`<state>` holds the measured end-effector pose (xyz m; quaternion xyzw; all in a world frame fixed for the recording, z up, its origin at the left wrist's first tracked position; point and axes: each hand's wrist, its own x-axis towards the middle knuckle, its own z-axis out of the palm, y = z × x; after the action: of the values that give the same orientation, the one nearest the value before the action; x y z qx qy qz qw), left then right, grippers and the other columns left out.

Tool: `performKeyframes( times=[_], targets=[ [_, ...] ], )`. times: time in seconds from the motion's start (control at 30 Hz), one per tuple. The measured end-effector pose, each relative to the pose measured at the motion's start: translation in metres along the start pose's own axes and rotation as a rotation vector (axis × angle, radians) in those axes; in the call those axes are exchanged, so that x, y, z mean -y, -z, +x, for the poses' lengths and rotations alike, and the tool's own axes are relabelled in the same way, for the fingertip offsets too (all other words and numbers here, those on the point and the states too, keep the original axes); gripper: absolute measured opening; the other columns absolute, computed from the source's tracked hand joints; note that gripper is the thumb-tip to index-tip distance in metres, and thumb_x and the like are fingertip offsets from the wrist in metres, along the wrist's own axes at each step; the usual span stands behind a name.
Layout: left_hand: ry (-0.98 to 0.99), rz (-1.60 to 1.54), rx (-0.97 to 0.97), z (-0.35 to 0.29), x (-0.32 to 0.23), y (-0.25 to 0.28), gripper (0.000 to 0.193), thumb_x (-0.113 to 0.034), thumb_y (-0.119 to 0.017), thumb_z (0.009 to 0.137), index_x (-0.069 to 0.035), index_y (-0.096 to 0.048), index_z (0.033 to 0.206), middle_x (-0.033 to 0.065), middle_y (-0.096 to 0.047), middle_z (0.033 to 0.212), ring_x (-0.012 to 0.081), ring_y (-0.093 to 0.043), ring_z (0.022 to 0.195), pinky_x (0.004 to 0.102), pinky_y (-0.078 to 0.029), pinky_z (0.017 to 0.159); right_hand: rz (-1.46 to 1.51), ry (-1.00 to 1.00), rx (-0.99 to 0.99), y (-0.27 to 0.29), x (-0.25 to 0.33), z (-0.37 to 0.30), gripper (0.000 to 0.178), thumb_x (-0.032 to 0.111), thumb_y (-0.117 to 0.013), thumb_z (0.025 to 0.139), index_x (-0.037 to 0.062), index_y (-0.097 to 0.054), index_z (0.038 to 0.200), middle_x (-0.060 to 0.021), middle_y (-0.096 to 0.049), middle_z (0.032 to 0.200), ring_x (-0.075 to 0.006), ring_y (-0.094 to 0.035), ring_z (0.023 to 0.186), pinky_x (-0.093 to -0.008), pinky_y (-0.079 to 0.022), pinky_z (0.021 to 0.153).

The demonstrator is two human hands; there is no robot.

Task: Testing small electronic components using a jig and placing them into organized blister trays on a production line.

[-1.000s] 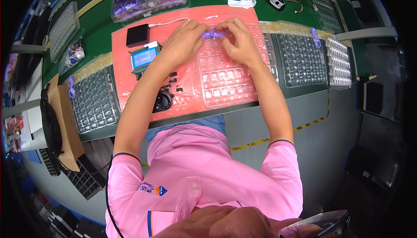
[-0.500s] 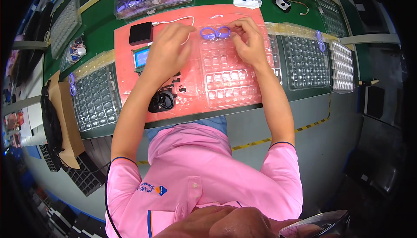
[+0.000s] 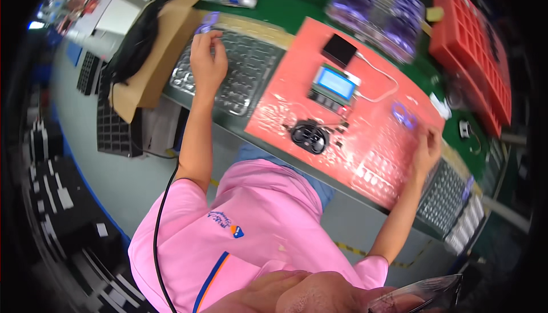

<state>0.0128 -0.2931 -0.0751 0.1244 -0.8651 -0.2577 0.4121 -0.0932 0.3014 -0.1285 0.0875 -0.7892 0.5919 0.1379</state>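
My left hand [image 3: 208, 63] is raised over the left clear plastic tray [image 3: 242, 76], its fingers bent and thumb apart. Just beyond its fingertips lies a purple looped piece [image 3: 206, 23], shaped like a pair of ear hooks, at the tray's far corner. I see nothing held there. My right hand [image 3: 428, 152] hovers at the right side of the red mat [image 3: 274, 110], beside a clear blister tray [image 3: 381, 169]. Blur hides whether its bent fingers hold anything. A second purple looped piece [image 3: 404, 116] lies on the mat, a little left of that hand.
On the mat are a black box [image 3: 339, 49] with a white cable, a lit blue display module [image 3: 335, 83] and a black round part [image 3: 310, 136]. Stacked purple pieces [image 3: 377, 13] and a red compartment rack [image 3: 465, 50] stand behind. A cardboard box [image 3: 165, 56] adjoins the left tray.
The view has swung left. My left hand has moved from the mat to the left tray's purple piece. My right hand has drawn away from the purple piece on the mat.
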Motion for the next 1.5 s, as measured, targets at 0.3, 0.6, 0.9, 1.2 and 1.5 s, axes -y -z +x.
performKeyframes(
  times=[0.3,0.6,0.9,1.2,1.5],
  targets=[
    [0.031,0.368,0.055,0.035,0.088,0.042,0.021,-0.003,-0.064,0.099,-0.005,-0.074,0.118,0.017,-0.074,0.11,0.0397,-0.068,0.101,0.0481,-0.054,0.092,-0.013,-0.046,0.05,-0.014,0.005,0.007,0.011,-0.01,-0.069,0.097,-0.0002,-0.072,0.103,-0.002,-0.064,0.111,-0.0106,-0.061,0.099,-0.0244,-0.05,0.087],
    [0.032,0.337,0.161,0.039,0.102,0.02,0.019,-0.004,-0.065,0.101,-0.006,-0.074,0.117,0.0171,-0.074,0.111,0.0426,-0.068,0.105,0.0508,-0.053,0.092,-0.114,-0.049,0.115,0.0,0.004,0.016,0.01,-0.01,-0.07,0.094,-0.0004,-0.072,0.096,-0.0041,-0.065,0.111,-0.0138,-0.062,0.102,-0.0264,-0.049,0.09],
    [-0.049,0.041,-0.016,0.037,0.062,0.002,0.016,-0.011,-0.067,0.107,-0.004,-0.076,0.118,0.0131,-0.076,0.112,0.0301,-0.073,0.103,0.0391,-0.056,0.094,-0.274,-0.209,0.099,-0.002,0.039,0.008,0.009,0.008,-0.075,0.097,0.0015,-0.079,0.102,-0.004,-0.076,0.106,-0.0157,-0.069,0.1,-0.0314,-0.054,0.093],
    [0.101,-0.508,0.153,-0.024,-0.023,-0.021,0.023,-0.006,-0.064,0.111,0.005,-0.068,0.132,0.0109,-0.07,0.125,0.0174,-0.067,0.113,0.0315,-0.054,0.101,-0.058,-0.239,-0.08,0.021,0.065,0.033,0.015,0.0,-0.065,0.092,0.0009,-0.08,0.094,0.0004,-0.074,0.095,-0.0087,-0.063,0.083,-0.0263,-0.05,0.077],
    [0.048,-0.569,0.221,-0.064,-0.058,-0.011,0.021,-0.001,-0.059,0.112,0.006,-0.067,0.13,0.0137,-0.063,0.131,0.0198,-0.064,0.12,0.0341,-0.053,0.104,-0.101,-0.398,-0.688,0.216,0.035,0.038,0.026,0.004,-0.062,0.091,-0.0024,-0.08,0.11,-0.0024,-0.066,0.081,-0.0112,-0.057,0.068,-0.0262,-0.046,0.064]
  ],
)
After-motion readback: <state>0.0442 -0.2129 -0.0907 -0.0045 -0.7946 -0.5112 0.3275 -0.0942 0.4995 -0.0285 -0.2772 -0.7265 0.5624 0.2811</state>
